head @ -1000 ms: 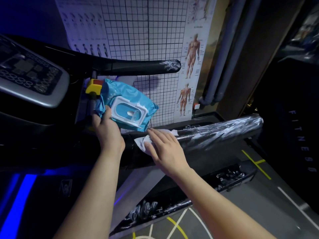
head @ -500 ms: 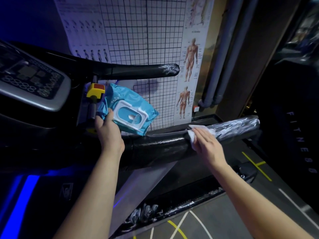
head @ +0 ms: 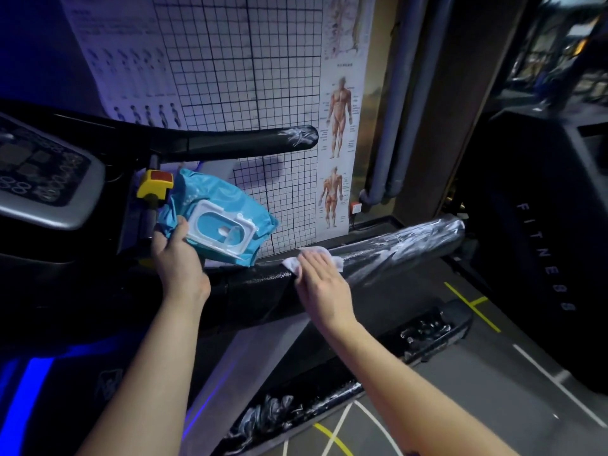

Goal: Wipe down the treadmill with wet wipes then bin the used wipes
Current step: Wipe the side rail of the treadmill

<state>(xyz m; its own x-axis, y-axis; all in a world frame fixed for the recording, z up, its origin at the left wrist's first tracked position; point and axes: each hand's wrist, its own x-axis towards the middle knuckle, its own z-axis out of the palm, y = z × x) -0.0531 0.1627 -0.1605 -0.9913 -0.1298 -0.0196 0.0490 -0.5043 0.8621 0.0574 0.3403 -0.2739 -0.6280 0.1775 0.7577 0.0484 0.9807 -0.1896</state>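
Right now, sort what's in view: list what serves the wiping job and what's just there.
Job: white wipe under the right hand, black handrail, blue wipes pack in the left hand.
Just there: anatomy poster, grey pipes, yellow floor lines.

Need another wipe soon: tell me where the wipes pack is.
Head view, left of centre: the left hand holds the wipes pack, just right of the yellow button.

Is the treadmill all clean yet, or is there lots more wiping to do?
Not yet. The right hand presses a white wipe on the side handrail, while the left hand holds the blue wipes pack. Shiny streaks on the rail's far end and the tip of the upper handlebar may mean those are done. The console probably remains, and the wipe has yet to be binned; no bin shows.
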